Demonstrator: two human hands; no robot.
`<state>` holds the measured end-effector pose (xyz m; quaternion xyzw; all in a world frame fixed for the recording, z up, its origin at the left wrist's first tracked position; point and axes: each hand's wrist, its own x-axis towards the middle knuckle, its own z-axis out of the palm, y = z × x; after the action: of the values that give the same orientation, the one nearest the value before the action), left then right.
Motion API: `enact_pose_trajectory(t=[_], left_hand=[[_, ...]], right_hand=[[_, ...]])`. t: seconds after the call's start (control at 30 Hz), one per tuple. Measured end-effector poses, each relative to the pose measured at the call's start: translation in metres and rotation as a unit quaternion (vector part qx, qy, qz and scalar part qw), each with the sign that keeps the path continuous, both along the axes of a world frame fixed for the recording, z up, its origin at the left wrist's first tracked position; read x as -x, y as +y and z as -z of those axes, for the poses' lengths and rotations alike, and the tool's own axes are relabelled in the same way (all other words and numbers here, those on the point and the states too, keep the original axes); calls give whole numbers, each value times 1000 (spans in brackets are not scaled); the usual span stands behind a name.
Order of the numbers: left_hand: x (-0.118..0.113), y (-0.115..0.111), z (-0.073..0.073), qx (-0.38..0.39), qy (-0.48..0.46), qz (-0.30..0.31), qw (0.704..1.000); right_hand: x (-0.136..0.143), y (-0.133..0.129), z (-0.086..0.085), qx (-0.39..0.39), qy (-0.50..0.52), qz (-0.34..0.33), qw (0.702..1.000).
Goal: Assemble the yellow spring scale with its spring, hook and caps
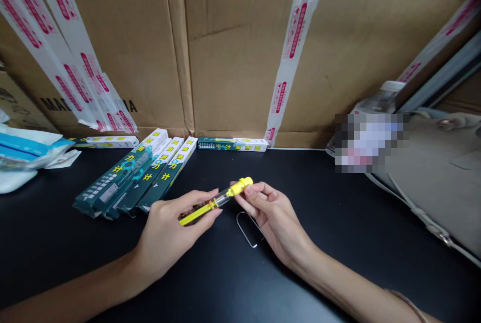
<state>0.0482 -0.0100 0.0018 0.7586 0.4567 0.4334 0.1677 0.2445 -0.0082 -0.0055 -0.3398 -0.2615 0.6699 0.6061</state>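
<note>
A clear-tubed spring scale (222,200) with a yellow inner strip and a yellow end cap (241,187) is held tilted above the black table. My left hand (175,228) is closed around the tube, with its lower part hidden in the palm. My right hand (272,215) pinches the yellow cap between thumb and fingers at the upper right end. Just below my right hand lies a bent metal wire hook (244,233), partly covered by the hand.
Several green-and-white boxes (124,175) lie at the left, with another box (233,144) against the large cardboard carton (233,62) behind. A blue-and-white plastic package (30,147) is at far left. At right are a plastic bottle (387,95), partly blurred, and a grey bag (436,163).
</note>
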Motion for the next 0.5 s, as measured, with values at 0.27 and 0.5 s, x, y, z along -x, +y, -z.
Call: enact_pose_trajectory(t=[0.27,0.5], left_hand=[[1,1,-2,9,-2,1,1000],[0,0,-3,12,-10,8,1000]], right_hand=[[0,1,-2,8,11,-12,1000],[-1,-1,-1,-13,2,-43,999]])
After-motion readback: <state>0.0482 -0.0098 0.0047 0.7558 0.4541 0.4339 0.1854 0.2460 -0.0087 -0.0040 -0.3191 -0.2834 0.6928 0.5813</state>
